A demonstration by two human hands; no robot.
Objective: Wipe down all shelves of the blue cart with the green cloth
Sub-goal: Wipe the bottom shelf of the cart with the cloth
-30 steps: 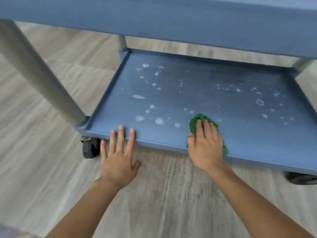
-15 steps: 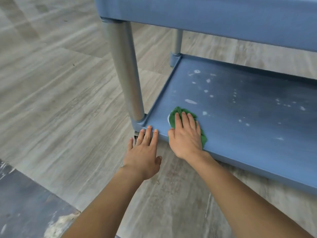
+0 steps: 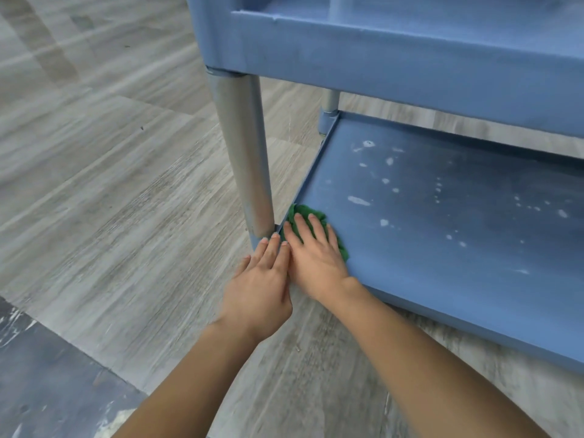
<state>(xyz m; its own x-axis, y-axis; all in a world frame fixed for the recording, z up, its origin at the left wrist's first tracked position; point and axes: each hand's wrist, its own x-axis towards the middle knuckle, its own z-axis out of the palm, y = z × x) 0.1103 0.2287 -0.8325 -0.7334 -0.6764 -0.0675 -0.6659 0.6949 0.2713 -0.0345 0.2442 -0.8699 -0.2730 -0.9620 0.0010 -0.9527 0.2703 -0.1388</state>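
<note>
The blue cart's bottom shelf carries white spots and smears across its middle and back. The green cloth lies in the shelf's front left corner, pressed flat under my right hand. Only the cloth's far and right edges show past my fingers. My left hand lies flat beside the right one, its fingertips resting on the shelf's front left corner at the foot of the grey post. The upper shelf overhangs the bottom one.
Grey wood-look floor stretches to the left and in front of the cart. A darker blue-grey patch of floor lies at the lower left. A second grey post stands at the shelf's back left corner.
My right hand has slid the green cloth leftward along the shelf's front edge into the left corner. My left hand followed to the corner post. The view shifted left and upward.
</note>
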